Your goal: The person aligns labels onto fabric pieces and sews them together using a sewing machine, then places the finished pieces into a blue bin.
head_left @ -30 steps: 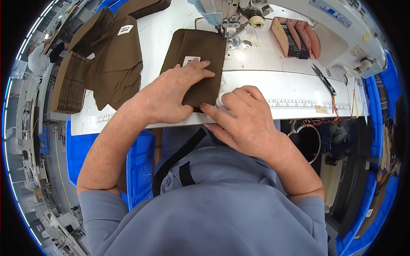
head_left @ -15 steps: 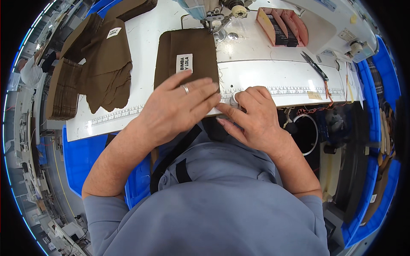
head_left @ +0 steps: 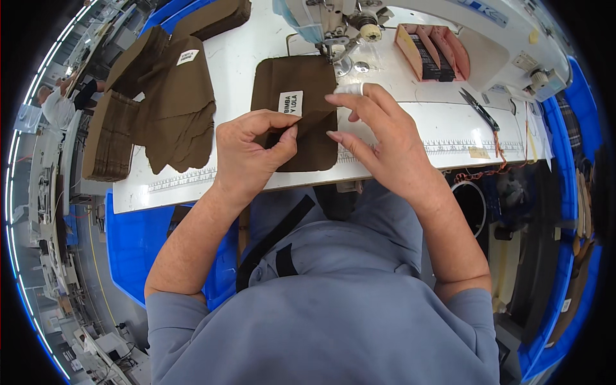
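Left hand (head_left: pixel 247 144): frame centre, over brown panel (head_left: pixel 316 144); cannot tell if pinching.
Right hand (head_left: pixel 394 142): right of centre, fingers parted, released.

A sewing workshop: sewing machine (head_left: pixel 507 51), stacked fabric pieces (head_left: pixel 170 102)

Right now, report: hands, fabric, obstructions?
Left fingers nearly pinched over brown panel, hold unclear; right fingers spread at its right edge. White label faces up. Needle assembly at panel's far right corner; snips off right.
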A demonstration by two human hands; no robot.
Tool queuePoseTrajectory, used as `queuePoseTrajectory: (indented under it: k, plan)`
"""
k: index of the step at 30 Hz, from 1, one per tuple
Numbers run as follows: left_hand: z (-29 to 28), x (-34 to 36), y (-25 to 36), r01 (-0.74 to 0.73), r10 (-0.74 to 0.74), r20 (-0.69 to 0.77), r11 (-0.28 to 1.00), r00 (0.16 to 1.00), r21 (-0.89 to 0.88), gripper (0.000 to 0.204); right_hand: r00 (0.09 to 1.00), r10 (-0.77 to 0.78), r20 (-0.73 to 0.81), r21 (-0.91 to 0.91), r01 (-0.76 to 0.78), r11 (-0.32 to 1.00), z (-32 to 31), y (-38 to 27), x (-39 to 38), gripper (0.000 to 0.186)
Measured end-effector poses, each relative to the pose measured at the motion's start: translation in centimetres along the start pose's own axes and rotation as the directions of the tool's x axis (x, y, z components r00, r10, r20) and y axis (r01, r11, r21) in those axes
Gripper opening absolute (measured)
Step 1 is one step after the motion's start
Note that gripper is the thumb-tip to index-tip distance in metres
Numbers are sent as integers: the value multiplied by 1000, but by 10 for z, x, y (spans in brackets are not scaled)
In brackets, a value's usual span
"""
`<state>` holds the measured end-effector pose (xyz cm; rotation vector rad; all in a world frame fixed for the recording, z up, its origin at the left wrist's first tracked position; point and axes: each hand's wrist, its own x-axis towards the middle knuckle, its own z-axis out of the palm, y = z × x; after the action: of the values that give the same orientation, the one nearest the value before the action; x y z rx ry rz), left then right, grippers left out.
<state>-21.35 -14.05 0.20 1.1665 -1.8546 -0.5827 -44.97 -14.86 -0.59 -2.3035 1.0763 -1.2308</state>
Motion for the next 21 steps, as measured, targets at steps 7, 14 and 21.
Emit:
queuePoseTrajectory:
  k: [7, 14, 21]
  plan:
    - [-1, 1, 3, 83, -88, -48, 991, 995, -101, 16, 996, -89, 24, 79, 86, 993, 10, 3, 26, 28]
    - [2, 4, 7, -426, 468, -68, 848, 881, 315, 24, 996, -93, 1, 130, 92, 987, 7, 2, 22, 18]
    - [6, 3, 7, -577, 624, 49, 687, 780, 441, 25, 982, -170, -87, 8, 171, 985, 12, 2, 7, 26]
